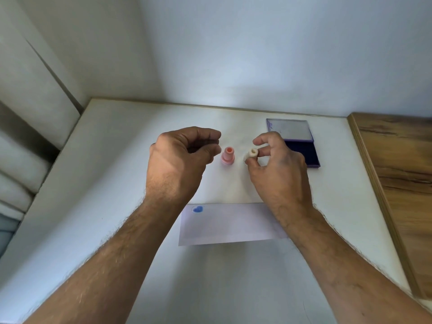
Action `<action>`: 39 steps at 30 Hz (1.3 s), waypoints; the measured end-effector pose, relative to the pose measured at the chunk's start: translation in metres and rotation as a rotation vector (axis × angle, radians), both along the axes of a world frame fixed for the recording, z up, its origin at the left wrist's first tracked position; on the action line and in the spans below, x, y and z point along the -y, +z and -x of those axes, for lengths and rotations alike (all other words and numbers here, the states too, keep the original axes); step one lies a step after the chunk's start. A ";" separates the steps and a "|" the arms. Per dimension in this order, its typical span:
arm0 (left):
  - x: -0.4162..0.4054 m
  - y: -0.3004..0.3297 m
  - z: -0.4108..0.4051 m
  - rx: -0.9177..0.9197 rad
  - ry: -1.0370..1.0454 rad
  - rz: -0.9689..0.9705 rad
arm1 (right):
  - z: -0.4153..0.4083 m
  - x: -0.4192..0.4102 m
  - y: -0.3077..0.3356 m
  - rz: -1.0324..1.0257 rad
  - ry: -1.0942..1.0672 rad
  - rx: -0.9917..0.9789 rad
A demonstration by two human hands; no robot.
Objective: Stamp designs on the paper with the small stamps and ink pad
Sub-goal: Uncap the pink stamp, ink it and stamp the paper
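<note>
Pinching a cream stamp (251, 155) between thumb and fingers, the right hand (278, 164) holds it tilted just above the white table (117, 183), its index finger raised clear. The left hand (180, 160) hovers with fingers loosely curled, holding nothing, just left of a pink stamp (227, 155) standing upright on the table. An open ink pad (301, 150) lies behind the right hand. Nearer the person, the paper (224, 225) carries one blue heart print (198, 209) in its far left corner.
</note>
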State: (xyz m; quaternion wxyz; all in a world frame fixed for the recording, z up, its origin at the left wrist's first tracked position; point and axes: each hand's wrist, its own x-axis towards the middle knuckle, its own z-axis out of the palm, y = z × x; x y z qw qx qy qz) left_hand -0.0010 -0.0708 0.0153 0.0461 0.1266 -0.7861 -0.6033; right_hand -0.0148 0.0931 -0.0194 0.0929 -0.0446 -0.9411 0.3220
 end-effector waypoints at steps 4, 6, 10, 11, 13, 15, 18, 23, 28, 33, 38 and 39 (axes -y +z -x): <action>-0.002 -0.001 -0.001 0.001 -0.003 0.006 | 0.000 0.001 0.002 -0.001 0.004 -0.012; -0.002 -0.001 -0.001 0.003 -0.002 0.007 | -0.001 0.003 0.004 -0.010 0.014 -0.077; -0.002 -0.002 -0.001 0.001 0.003 0.003 | -0.006 0.013 0.000 -0.124 0.155 -0.232; -0.002 -0.002 -0.001 -0.001 0.003 0.006 | -0.007 0.015 -0.003 -0.163 0.204 -0.271; -0.001 -0.003 -0.001 -0.008 0.002 0.013 | -0.006 0.018 -0.009 -0.250 0.283 -0.301; -0.001 -0.003 -0.001 -0.012 -0.001 0.021 | -0.006 0.020 -0.011 -0.329 0.321 -0.266; 0.001 -0.003 -0.002 -0.013 0.003 0.026 | -0.008 0.022 -0.014 -0.379 0.329 -0.237; 0.002 -0.004 -0.002 -0.018 0.013 0.043 | -0.008 0.020 -0.013 -0.263 0.323 -0.284; 0.001 -0.003 -0.001 -0.023 0.033 0.055 | -0.007 0.017 0.004 0.210 0.195 -0.151; 0.000 -0.002 -0.001 0.006 0.003 0.042 | -0.001 0.008 0.018 0.855 0.058 0.045; -0.003 -0.001 -0.002 0.010 -0.084 0.036 | -0.002 0.002 0.018 1.050 0.046 0.114; -0.004 -0.001 -0.003 -0.001 -0.109 0.047 | -0.002 0.001 0.018 1.067 0.050 0.127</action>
